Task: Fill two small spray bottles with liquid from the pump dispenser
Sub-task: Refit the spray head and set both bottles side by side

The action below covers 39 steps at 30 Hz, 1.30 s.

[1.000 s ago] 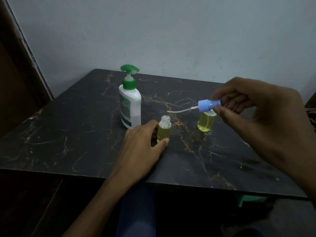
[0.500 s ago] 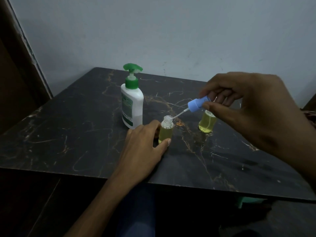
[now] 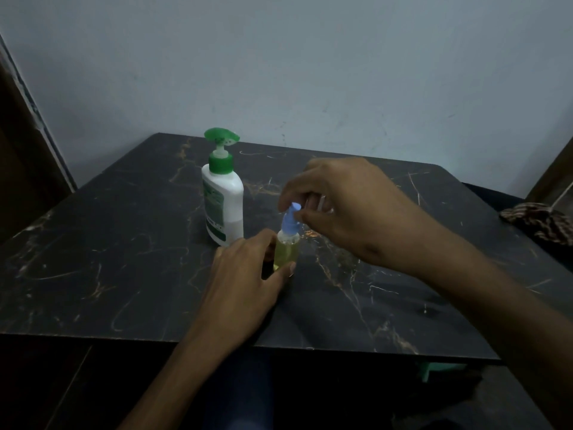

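A small clear spray bottle (image 3: 286,252) holding yellow liquid stands near the middle of the dark marble table (image 3: 124,259). My left hand (image 3: 245,274) holds its base between thumb and fingers. My right hand (image 3: 344,209) pinches the blue spray cap (image 3: 290,221), which sits tilted on the bottle's neck with its tube down inside. The white pump dispenser (image 3: 223,200) with a green pump head stands just behind and left of the bottle. The second small bottle is hidden behind my right hand.
A pale wall rises behind the table. A patterned cloth (image 3: 539,221) lies at the table's right edge. A dark wooden frame (image 3: 28,169) runs along the left. The table's front edge is close to my body.
My right hand carried the blue cap from above the right bottle over to the left bottle and lowered its tube into the neck. My left hand kept hold of the bottle.
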Tool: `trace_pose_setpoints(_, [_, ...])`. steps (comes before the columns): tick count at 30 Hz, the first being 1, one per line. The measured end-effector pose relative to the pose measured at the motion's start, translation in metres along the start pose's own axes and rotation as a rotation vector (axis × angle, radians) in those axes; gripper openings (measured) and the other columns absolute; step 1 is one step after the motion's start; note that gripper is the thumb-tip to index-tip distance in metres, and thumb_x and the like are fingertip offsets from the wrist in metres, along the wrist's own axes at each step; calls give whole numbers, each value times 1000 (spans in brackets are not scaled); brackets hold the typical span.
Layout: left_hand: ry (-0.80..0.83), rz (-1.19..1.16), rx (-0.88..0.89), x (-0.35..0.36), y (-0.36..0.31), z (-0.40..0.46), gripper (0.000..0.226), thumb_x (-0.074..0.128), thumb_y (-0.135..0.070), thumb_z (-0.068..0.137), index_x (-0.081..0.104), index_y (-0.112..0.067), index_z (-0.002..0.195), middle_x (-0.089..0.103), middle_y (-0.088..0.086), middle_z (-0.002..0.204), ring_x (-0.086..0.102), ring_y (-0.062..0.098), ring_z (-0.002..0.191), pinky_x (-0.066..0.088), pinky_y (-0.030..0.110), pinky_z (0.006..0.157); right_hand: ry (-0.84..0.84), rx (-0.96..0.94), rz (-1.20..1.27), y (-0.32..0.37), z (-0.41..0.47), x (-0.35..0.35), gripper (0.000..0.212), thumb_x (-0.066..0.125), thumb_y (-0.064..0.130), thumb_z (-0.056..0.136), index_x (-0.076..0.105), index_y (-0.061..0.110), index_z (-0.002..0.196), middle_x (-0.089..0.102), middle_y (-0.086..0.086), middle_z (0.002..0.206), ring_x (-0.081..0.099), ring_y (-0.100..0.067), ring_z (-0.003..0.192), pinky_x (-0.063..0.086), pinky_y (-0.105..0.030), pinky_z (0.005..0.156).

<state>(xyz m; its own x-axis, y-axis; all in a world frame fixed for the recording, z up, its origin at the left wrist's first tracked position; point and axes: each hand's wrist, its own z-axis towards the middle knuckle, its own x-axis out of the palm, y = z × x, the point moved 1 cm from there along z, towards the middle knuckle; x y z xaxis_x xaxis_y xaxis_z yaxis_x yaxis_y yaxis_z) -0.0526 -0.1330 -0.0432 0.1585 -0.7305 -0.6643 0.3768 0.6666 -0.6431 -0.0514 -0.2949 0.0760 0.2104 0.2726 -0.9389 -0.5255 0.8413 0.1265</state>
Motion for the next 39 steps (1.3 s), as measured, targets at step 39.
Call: trace_pose_setpoints(39, [-11, -9, -7, -3, -4, -2, 27, 77, -37, 93, 64, -37, 116, 62, -29, 86, 64, -3, 95, 53, 48, 100, 77, -38, -279, -5, 18, 16, 54, 55, 67, 96, 32, 28, 66, 39, 7, 65, 35, -9, 54, 26, -28, 51])
